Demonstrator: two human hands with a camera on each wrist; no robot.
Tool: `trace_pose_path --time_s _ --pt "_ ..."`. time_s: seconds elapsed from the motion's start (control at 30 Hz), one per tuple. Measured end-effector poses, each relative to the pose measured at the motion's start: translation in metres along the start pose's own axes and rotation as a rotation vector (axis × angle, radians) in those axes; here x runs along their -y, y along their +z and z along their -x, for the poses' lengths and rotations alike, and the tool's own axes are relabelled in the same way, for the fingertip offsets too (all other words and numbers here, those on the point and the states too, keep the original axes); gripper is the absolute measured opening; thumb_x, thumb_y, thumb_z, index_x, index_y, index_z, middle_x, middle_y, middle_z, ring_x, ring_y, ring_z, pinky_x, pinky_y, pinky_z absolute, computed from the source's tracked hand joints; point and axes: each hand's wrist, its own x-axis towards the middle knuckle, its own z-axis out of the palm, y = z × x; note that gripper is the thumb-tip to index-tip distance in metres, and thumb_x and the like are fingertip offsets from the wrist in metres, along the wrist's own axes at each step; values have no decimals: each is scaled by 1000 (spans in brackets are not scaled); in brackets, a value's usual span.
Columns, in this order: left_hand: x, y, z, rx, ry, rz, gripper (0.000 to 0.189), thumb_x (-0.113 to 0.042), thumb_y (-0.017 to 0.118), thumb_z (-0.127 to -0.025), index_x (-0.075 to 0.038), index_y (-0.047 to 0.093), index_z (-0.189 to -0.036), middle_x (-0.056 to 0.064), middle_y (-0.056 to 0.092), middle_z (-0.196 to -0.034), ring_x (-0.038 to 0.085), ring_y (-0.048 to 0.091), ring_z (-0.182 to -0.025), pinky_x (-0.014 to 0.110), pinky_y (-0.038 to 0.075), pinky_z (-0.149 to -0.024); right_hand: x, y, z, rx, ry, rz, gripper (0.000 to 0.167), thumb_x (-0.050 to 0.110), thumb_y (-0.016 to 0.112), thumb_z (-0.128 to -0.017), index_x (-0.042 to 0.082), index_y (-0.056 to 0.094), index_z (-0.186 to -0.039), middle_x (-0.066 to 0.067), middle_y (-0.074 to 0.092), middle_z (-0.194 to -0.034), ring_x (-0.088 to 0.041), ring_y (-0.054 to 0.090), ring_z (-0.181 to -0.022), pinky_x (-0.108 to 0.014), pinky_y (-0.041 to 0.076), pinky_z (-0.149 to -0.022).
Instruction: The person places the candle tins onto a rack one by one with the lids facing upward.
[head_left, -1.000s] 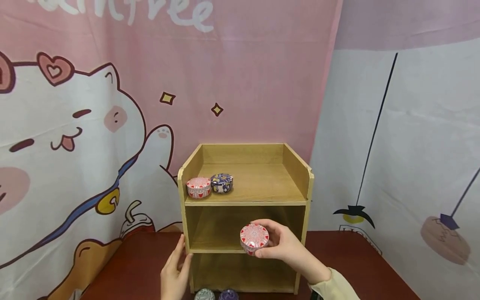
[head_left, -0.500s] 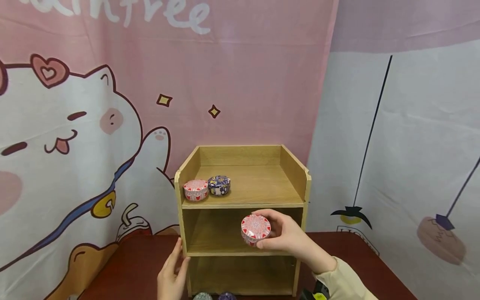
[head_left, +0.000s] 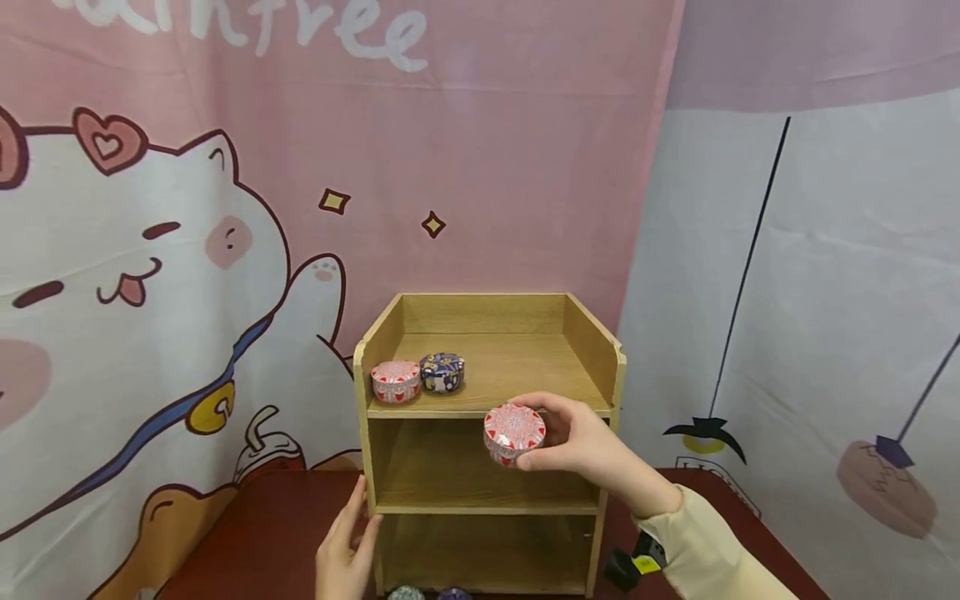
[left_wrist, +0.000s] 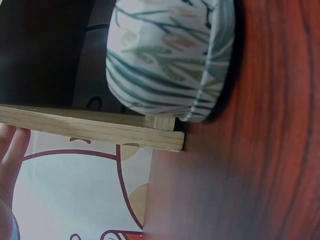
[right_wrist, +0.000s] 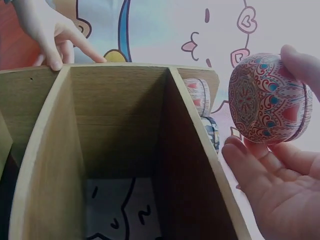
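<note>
My right hand [head_left: 581, 437] pinches a round lidded tin [head_left: 513, 433], patterned pink and red, between thumb and fingers. It holds the tin in front of a wooden shelf unit [head_left: 420, 414], overlapping the top board's front edge. In the right wrist view the tin's [right_wrist: 265, 97] base pattern faces the camera. My left hand [head_left: 345, 550] rests at the unit's left side, fingers extended along the panel and thumb at the front edge. On the top board's left end sit a pink-red tin [head_left: 395, 382] and a dark blue patterned tin [head_left: 442, 372], side by side.
A white tin with green leaves [left_wrist: 160, 60] stands on the reddish wood table [left_wrist: 270, 150] by the unit's foot. Beside it, a purple tin [head_left: 453, 594] shows at the head view's bottom edge. A cartoon-printed cloth [head_left: 525, 167] hangs behind.
My right hand has raised the pink-red tin from the middle compartment's height up to the top board's front edge. The left hand stays at the unit's side.
</note>
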Motion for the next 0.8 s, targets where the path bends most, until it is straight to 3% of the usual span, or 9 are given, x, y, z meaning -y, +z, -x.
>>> trace_pose_path --time_s 0.27,0.5,0.67,0.8 --pt "1 2 2 -25 39 2 78 7 80 -74 -20 53 -142 9 69 -113 16 65 -86 12 49 -53 4 -6 -10 -44 13 88 61 6 80 -78 -6 53 -131 -18 63 -115 -22 65 -96 -31 55 -78" --pt "5 3 3 -67 84 19 79 11 81 -70 -15 56 -140 8 70 -109 7 64 -84 12 49 -54 6 -10 -24 -68 25 108 62 6 81 -78 -7 53 -131 -18 63 -117 -23 64 -101 -31 54 -82" --pt "6 3 1 -64 115 35 79 13 80 -69 -13 55 -139 10 69 -109 9 64 -83 12 49 -53 8 -15 -32 -90 40 110 61 5 81 -78 -7 53 -131 -18 64 -117 -23 64 -102 -30 54 -82" --pt "4 3 0 -63 105 26 80 12 80 -70 -16 55 -140 10 69 -110 11 65 -83 12 49 -53 8 -17 -40 -97 49 106 61 6 80 -78 -7 53 -131 -17 65 -116 -21 64 -102 -29 54 -83"
